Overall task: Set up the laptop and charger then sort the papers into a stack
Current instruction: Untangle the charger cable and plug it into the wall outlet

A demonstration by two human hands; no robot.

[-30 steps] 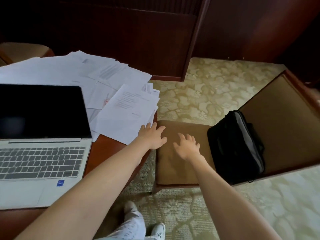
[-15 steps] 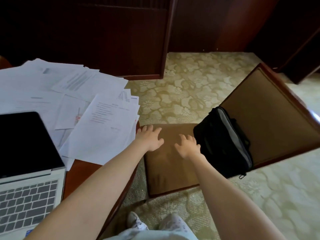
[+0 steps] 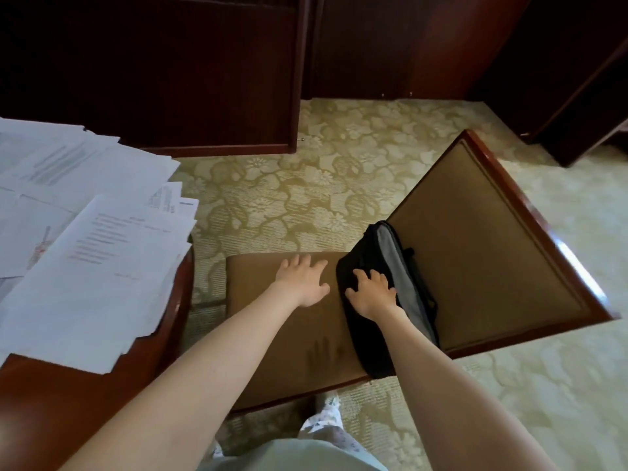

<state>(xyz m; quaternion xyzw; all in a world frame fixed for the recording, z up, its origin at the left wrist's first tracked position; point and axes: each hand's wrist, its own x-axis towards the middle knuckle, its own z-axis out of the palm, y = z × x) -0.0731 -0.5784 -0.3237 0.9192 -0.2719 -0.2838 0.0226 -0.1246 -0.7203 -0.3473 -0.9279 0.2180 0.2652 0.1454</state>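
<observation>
The black bag (image 3: 384,294) leans upright on the chair (image 3: 475,239) seat against its padded back, beside the table (image 3: 68,396) with the loose papers (image 3: 85,232) — it likely holds the charger. It looks soft-sided and floppy, probably light but saggy, so the top edge or a strap seems the best hold. The right hand (image 3: 372,295) lies on its dark face, fingers spread, gripping nothing yet. The left hand (image 3: 302,278) rests flat and spread on the cushion — 2 hands, neither closed
</observation>
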